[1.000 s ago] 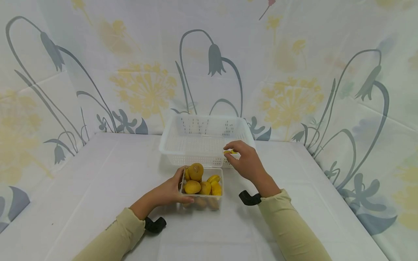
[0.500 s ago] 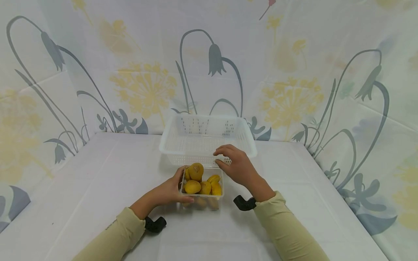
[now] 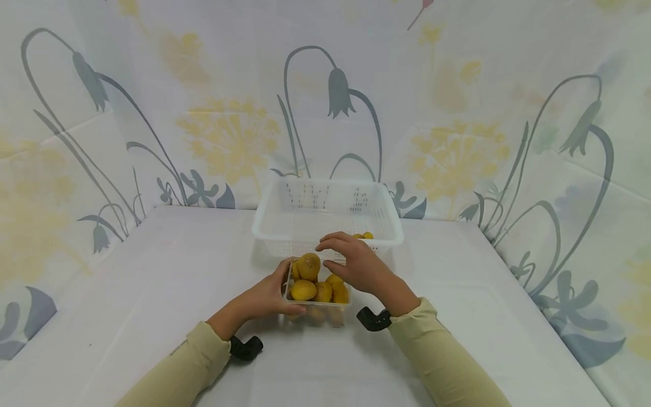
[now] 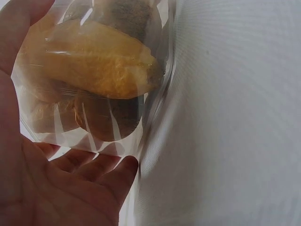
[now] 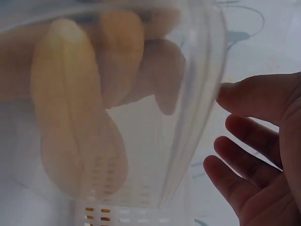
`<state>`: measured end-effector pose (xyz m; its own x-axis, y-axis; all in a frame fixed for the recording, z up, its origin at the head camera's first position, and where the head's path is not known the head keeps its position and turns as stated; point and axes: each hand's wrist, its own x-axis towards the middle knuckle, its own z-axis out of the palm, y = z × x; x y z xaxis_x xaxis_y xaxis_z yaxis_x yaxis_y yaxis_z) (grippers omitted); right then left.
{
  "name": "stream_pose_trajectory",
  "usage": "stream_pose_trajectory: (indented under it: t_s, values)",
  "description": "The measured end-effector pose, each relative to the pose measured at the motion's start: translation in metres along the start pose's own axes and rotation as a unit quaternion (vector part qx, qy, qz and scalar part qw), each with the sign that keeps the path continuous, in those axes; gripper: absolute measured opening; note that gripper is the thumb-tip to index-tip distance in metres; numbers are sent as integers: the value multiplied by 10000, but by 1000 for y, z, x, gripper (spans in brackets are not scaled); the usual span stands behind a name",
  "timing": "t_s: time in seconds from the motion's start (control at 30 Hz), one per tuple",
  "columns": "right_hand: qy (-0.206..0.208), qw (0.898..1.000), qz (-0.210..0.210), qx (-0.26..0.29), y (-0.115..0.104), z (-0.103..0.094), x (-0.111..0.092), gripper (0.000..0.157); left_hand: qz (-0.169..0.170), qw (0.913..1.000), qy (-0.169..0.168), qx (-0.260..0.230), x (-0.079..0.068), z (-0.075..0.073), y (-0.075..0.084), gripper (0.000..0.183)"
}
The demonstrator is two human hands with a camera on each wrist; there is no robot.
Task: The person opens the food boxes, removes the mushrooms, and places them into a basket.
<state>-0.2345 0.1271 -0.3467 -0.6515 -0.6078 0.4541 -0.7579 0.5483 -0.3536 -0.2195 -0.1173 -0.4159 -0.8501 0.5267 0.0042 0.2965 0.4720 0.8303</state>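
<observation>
My left hand [image 3: 261, 297] grips the left side of a clear plastic box [image 3: 333, 304], with the thumb along the near wall and the fingers behind. Several yellow fruits lie in it. A brownish-yellow rounded one [image 3: 308, 266] sits highest at the back left, and a small banana-like one [image 3: 339, 293] lies at the right. Through the box wall in the left wrist view shows a long yellow fruit [image 4: 99, 63]. My right hand [image 3: 358, 265] holds nothing; its thumb and fingers are parted over the box's back right edge, beside the top fruit.
Behind the box stands a white perforated plastic basket [image 3: 272, 229]. Small yellow pieces [image 3: 367, 235] show inside its front right part, partly hidden by the right hand. Both stand on a white cloth-covered table [image 3: 178, 271], with a flower-patterned backdrop [image 3: 234, 135] behind.
My right hand has moved left and nearer, from the basket to the box. It has let go of the small yellow piece it pinched, and yellow pieces now show in the basket.
</observation>
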Motion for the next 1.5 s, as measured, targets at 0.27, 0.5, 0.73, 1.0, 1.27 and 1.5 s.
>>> stream_pose_trajectory:
  t_s: [0.27,0.5,0.73,1.0,1.27,1.5]
  values:
    - [-759,9970,107,58,-7,1,12,33,1,9999,79,61,-1,-1,0,109]
    - [-1286,9912,309,16,-13,3,18,33,9,10000,31,69,0,-1,0,107]
    - [-1578,9869,288,-191,-16,8,19,36,30,10000,-18,60,1,-2,0,107]
    - [-1631,9851,28,-540,-15,14,19,34,-89,9999,32,86,1,0,-2,109]
    - [-1546,9859,-177,-622,-14,14,16,35,3,10000,5,10,1,0,-3,106]
    - [-1384,9870,-399,-708,-11,13,15,36,53,10000,-3,-55,2,1,-4,104]
